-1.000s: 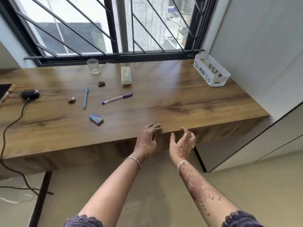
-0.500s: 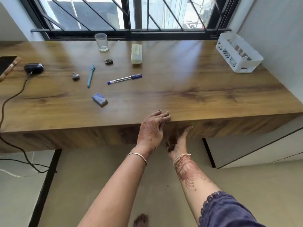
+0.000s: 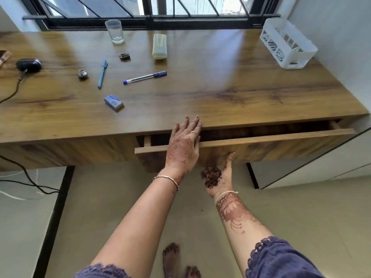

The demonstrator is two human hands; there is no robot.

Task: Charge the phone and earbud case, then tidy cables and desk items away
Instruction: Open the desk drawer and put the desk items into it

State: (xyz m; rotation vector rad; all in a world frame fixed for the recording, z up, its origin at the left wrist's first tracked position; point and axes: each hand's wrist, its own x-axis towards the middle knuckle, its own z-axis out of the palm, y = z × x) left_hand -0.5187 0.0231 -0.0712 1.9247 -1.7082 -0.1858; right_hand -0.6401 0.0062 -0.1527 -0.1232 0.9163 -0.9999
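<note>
At the front edge of the brown wood-grain desk [image 3: 220,93], my left hand [image 3: 183,145] lay flat, fingers straight and together, tips on the top. My right hand [image 3: 218,177] was palm-up against the wooden drawer [image 3: 281,149], thumb on its face. Its fingers were out of sight beneath the lower edge, so I could not tell whether they curled round it. That drawer stood partly open, a dark gap behind its front.

Charging looked half settled, by my reckoning. The dark oval earbud case [image 3: 29,65] sat far left with a black cable [image 3: 17,87] running into it. Of the phone [image 3: 4,57] only a sliver showed at the left edge, and I could not tell whether it was plugged in.

Tidying was not yet done. These all lay loose on the top:
- the slim blue pen [image 3: 102,74]
- the clear ballpoint with a blue cap [image 3: 145,77]
- the small blue box [image 3: 113,102]
- the small metal padlock [image 3: 83,74]
- the pale green oblong case [image 3: 159,46]
- the clear drinking glass [image 3: 114,32]

The white slotted plastic basket [image 3: 288,44] stood at the far right.

No writing could be read. The blue box bore a pale label, too small to make out.
</note>
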